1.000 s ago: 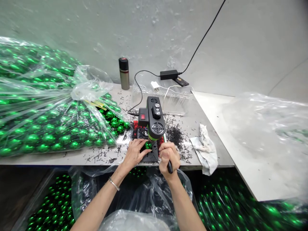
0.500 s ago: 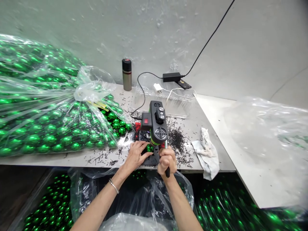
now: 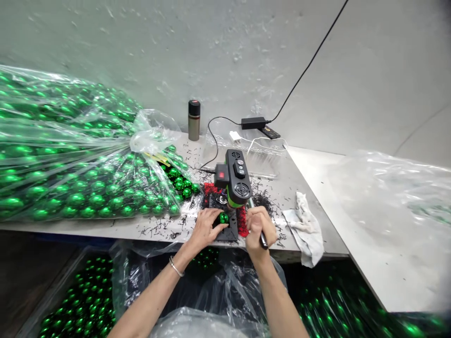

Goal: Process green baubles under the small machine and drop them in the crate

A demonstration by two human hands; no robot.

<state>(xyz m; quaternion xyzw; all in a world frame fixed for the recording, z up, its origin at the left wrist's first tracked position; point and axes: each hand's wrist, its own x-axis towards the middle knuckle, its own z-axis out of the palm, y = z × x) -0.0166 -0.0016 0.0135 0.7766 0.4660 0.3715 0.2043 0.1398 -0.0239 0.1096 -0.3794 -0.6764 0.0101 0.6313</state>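
here, hands grip ball, handle

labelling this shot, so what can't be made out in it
Head view:
Shiny green ball: underside hidden by its own body and the left hand.
Black lever handle: mostly hidden inside the right hand.
Clear plastic bag of green balls: cut off by the left edge.
Black-and-green machine: button markings too small to read.

Bag bars the left; right hand and cloth seemingly leave a narrow gap.
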